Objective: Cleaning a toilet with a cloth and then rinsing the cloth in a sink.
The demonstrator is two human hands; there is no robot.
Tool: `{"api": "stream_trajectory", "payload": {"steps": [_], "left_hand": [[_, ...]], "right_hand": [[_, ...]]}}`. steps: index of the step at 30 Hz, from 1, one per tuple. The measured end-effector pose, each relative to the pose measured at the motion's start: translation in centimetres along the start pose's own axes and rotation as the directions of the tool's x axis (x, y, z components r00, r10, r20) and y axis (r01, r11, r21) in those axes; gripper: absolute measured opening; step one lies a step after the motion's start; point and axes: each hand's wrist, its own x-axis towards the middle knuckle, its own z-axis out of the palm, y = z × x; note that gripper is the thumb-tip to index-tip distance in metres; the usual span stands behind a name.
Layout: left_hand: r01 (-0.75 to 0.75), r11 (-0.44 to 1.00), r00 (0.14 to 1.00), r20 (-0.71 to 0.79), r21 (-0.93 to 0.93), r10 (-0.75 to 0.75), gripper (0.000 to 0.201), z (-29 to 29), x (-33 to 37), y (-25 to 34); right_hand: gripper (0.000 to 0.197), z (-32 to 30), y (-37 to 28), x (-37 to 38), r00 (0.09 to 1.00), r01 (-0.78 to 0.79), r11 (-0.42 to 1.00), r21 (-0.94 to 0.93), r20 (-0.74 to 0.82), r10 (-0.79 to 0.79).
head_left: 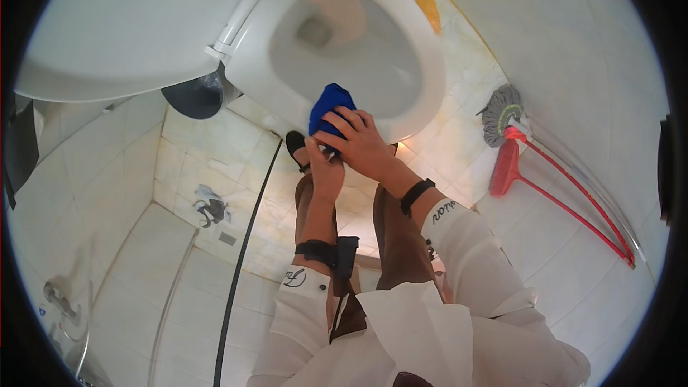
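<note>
A bunched blue cloth (332,102) is at the near rim of a white toilet bowl (428,93). My right hand (367,147) lies over the cloth, its fingers curled across the top and gripping it. Just below, my left hand (327,174) is closed at the cloth's lower edge, the thumb pointing up along it. My right hand hides part of the left fingers. Inside the bowl, the drain opening (313,31) shows toward the far left.
The white toilet lid (122,21) stands raised at the left, with a black-lined bin (197,94) beneath its edge. To the right, a grey mop (502,115) and a red broom (506,166) lean on the wall. A crumpled grey item (210,206) lies on the left floor.
</note>
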Motion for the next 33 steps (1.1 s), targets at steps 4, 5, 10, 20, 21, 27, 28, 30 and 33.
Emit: {"api": "stream_trajectory", "payload": {"steps": [4, 5, 10, 20, 21, 27, 28, 30, 33], "left_hand": [[0.055, 0.992, 0.998, 0.030, -0.115, -0.051, 0.054, 4.2, -2.4, 0.3], [0.103, 0.977, 0.994, 0.043, -0.188, -0.096, 0.052, 5.5, -2.9, 0.3], [0.075, 0.980, 0.997, 0.043, -0.186, -0.068, 0.051, 10.1, -3.9, 0.4], [-0.138, 0.959, 0.984, 0.148, 0.247, 0.103, 0.057, 14.4, -0.8, 6.2], [-0.236, 0.942, 0.967, 0.158, 0.239, 0.202, 0.062, 15.2, -0.1, 6.8], [-0.346, 0.842, 0.938, 0.124, 0.414, 0.324, 0.062, 15.6, 2.8, 8.4], [-0.436, 0.786, 0.895, 0.115, 0.438, 0.432, 0.061, 15.4, 3.5, 8.2], [-0.397, 0.848, 0.917, 0.119, 0.350, 0.381, 0.059, 15.4, 5.7, 8.8], [-0.273, 0.946, 0.959, 0.129, 0.175, 0.253, 0.058, 15.8, 8.0, 10.6]], "right_hand": [[0.049, -2.2, 2.1, -3.5, 0.996, -0.005, 1.000, 0.013, 0.088, 0.004], [0.051, -2.9, 2.7, -4.3, 0.993, -0.005, 1.000, 0.010, 0.119, 0.004], [0.051, -6.1, 5.5, -7.0, 0.988, -0.002, 0.996, -0.091, 0.151, 0.016], [0.074, -9.7, 8.6, -8.3, 0.921, -0.376, 0.924, -0.062, -0.131, 0.366], [0.074, -9.9, 9.3, -8.3, 0.923, -0.374, 0.925, -0.069, -0.132, 0.363], [0.090, -9.5, 12.5, -4.3, 0.872, -0.471, 0.882, 0.039, -0.134, 0.471], [0.090, -9.6, 12.8, -2.9, 0.873, -0.467, 0.883, 0.040, -0.135, 0.468], [0.092, -9.8, 13.6, -0.5, 0.876, -0.467, 0.884, -0.016, -0.143, 0.460], [0.095, -9.8, 14.6, 1.9, 0.872, -0.481, 0.875, -0.052, -0.127, 0.472]]}}
